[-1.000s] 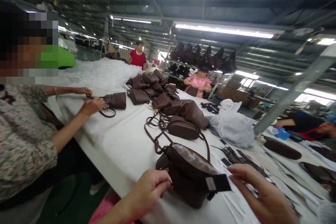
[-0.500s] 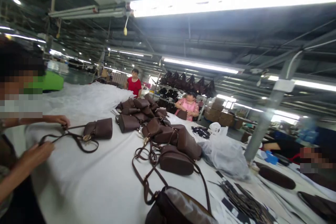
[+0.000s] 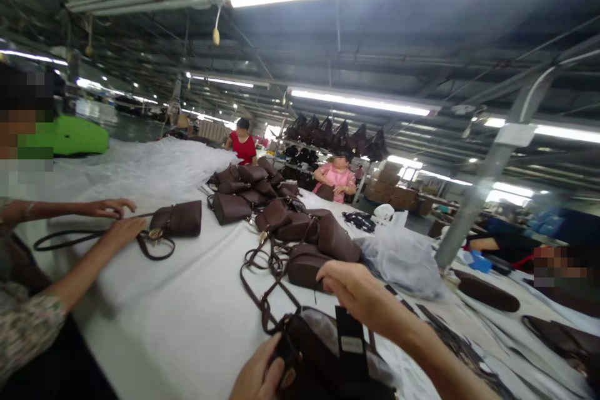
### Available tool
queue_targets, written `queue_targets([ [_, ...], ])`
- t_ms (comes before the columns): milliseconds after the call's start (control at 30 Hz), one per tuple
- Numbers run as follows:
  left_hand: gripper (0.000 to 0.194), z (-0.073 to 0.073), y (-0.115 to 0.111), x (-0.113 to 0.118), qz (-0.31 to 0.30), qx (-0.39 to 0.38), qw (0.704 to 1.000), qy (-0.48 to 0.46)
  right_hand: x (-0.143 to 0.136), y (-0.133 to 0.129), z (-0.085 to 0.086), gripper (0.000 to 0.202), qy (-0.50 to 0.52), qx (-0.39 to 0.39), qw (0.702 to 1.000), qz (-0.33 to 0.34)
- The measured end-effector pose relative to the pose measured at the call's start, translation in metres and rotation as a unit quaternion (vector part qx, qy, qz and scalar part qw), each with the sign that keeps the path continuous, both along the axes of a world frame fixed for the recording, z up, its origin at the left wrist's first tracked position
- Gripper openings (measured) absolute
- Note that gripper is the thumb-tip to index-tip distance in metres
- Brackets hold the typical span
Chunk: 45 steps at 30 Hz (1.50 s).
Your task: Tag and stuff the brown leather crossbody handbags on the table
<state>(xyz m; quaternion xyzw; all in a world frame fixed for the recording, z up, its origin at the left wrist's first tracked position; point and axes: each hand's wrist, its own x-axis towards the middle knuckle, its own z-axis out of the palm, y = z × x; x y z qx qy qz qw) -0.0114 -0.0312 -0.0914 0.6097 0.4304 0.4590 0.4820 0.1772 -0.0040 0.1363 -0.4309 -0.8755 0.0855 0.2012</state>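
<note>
A dark brown handbag (image 3: 309, 362) lies at the near edge, its mouth showing clear plastic inside. My left hand (image 3: 257, 372) is closed on its left side, thumb and fingers near a round metal piece. Above the bag, my right hand (image 3: 351, 290) is closed in a pinch. A black hang tag (image 3: 352, 344) with a pale label dangles below it, over the bag's opening; the hold on its cord is partly hidden by the fingers. The bag's strap (image 3: 262, 300) loops away toward the other bags.
Several brown handbags (image 3: 290, 225) are heaped mid-table. Clear plastic (image 3: 398, 256) and dark strips and tags (image 3: 450, 337) lie to the right. At left, a co-worker's hands (image 3: 124, 231) handle the strap of another bag (image 3: 178, 219). A metal post (image 3: 482, 206) rises at right.
Both my hands have come into view, the left on the near bag and the right with a hang tag above it. The co-worker's hands at left have moved closer to their bag.
</note>
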Motion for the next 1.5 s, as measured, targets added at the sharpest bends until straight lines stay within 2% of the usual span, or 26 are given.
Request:
queue_targets([
  [100, 0.058, 0.019, -0.006, 0.008, 0.0, -0.005, 0.999, -0.054, -0.005, 0.019, -0.01, 0.023, 0.057, -0.104, 0.993, -0.001],
  [167, 0.054, 0.026, -0.003, 0.013, -0.013, -0.004, 0.997, -0.076, -0.009, 0.031, -0.018, 0.023, 0.052, -0.122, 0.991, 0.008],
  [300, 0.051, 0.025, 0.003, 0.017, 0.005, -0.006, 0.994, -0.105, -0.013, 0.047, -0.021, 0.02, -0.102, -0.013, 0.993, 0.058],
  [400, 0.052, 0.028, 0.006, 0.017, 0.015, -0.001, 0.991, -0.134, -0.011, 0.05, -0.006, 0.024, -0.248, 0.085, 0.965, 0.033],
  [500, 0.049, 0.034, 0.009, 0.017, 0.01, -0.011, 0.988, -0.155, -0.008, 0.051, 0.01, 0.026, -0.327, 0.132, 0.936, 0.02],
  [600, 0.044, 0.034, 0.012, 0.02, 0.006, -0.041, 0.98, -0.194, -0.011, 0.053, 0.008, 0.025, -0.346, 0.139, 0.925, 0.077],
  [767, 0.04, 0.027, 0.017, 0.026, -0.005, -0.095, 0.96, -0.262, -0.018, 0.06, -0.021, 0.025, -0.361, 0.161, 0.905, 0.16],
  [867, 0.035, 0.029, 0.017, 0.027, 0.006, -0.113, 0.957, -0.266, -0.012, 0.069, -0.021, 0.025, -0.361, 0.217, 0.894, 0.155],
  [967, 0.035, 0.031, 0.016, 0.027, 0.006, -0.109, 0.955, -0.277, 0.002, 0.084, -0.003, 0.028, -0.308, 0.254, 0.912, 0.093],
  [1067, 0.037, 0.031, 0.016, 0.026, 0.001, -0.111, 0.951, -0.288, 0.011, 0.093, 0.009, 0.028, -0.173, 0.21, 0.96, 0.064],
  [1133, 0.036, 0.031, 0.016, 0.026, 0.001, -0.119, 0.949, -0.291, 0.01, 0.093, 0.003, 0.026, -0.131, 0.151, 0.975, 0.098],
  [1233, 0.036, 0.031, 0.016, 0.025, 0.004, -0.127, 0.946, -0.299, 0.001, 0.083, -0.023, 0.03, -0.21, 0.072, 0.959, 0.174],
  [1333, 0.033, 0.034, 0.016, 0.024, -0.001, -0.124, 0.945, -0.303, -0.006, 0.074, -0.045, 0.028, -0.264, 0.019, 0.943, 0.201],
  [1400, 0.031, 0.037, 0.015, 0.024, -0.002, -0.122, 0.946, -0.302, -0.008, 0.072, -0.049, 0.027, -0.274, 0.006, 0.94, 0.206],
  [1500, 0.029, 0.04, 0.014, 0.024, 0.004, -0.126, 0.945, -0.303, -0.009, 0.073, -0.043, 0.028, -0.303, 0.021, 0.929, 0.212],
])
